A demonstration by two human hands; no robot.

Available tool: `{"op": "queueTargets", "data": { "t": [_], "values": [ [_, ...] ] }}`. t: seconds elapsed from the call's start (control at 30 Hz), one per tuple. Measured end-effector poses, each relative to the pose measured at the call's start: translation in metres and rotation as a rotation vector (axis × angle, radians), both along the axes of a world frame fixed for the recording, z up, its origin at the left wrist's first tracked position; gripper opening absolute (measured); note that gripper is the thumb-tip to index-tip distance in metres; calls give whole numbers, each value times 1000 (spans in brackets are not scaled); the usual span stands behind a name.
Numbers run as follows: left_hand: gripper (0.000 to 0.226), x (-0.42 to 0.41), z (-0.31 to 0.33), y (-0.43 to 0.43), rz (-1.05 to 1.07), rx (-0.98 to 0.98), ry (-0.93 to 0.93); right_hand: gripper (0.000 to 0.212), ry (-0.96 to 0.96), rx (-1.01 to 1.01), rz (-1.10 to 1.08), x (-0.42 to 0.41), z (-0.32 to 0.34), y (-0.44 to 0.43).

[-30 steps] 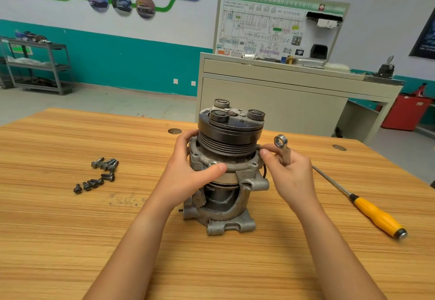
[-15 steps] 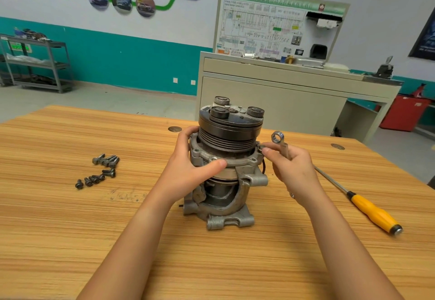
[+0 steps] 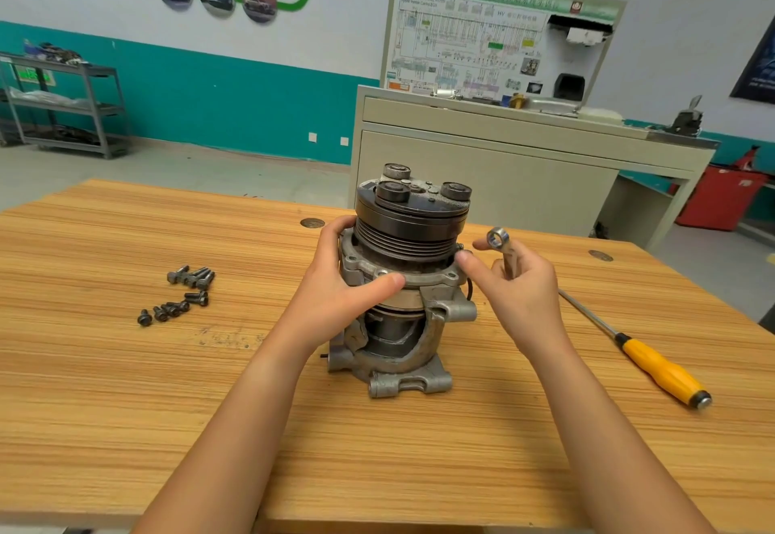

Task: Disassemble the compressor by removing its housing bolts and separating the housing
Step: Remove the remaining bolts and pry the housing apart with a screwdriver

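- R hand (image 3: 520, 294): a moment ago thumb and forefinger were pinched together at the right edge of the housing flange (image 3: 423, 277). Now the forefinger has lifted clear and only the thumb tip touches the rim. Other fingers curl round the wrench (image 3: 498, 238), ring end up, not on any bolt.
- Meaning (judgement): looks like finger-spinning a loosened bolt, not wrenching. A small bolt head (image 3: 459, 246) seems to stand at that spot, too small to be sure. Housing not yet separated.
- L hand (image 3: 339, 298): unchanged. Thumb lies across near face of flange, fingers wrap the far-left side, steadying.
- Compressor (image 3: 409, 231): upright at centre of table (image 3: 126, 386), between both hands. Dark grooved pulley on top w/ three round bosses, grey cast body below. Cut-away opening on near side shows inner cylinder; mounting lugs rest on the wood.
- Loose bolts (image 3: 184, 292): cluster well left of compressor, so most fasteners appear out.
- Screwdriver (image 3: 654, 370): yellow handle, lying at right, untouched.
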State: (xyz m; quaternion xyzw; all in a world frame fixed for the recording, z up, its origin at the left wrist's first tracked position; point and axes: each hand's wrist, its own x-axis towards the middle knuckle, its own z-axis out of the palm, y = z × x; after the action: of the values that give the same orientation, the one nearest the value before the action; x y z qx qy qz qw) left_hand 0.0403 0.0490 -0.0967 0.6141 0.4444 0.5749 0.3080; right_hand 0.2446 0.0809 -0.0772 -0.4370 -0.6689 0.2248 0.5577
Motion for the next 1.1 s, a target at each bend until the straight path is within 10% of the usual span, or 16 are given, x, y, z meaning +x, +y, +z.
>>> {"op": "queueTargets", "data": {
  "t": [1.1],
  "values": [
    [65,0,-2,2,-24,1,-25,13,64,-68,103,-2,10,2]
  ]
}}
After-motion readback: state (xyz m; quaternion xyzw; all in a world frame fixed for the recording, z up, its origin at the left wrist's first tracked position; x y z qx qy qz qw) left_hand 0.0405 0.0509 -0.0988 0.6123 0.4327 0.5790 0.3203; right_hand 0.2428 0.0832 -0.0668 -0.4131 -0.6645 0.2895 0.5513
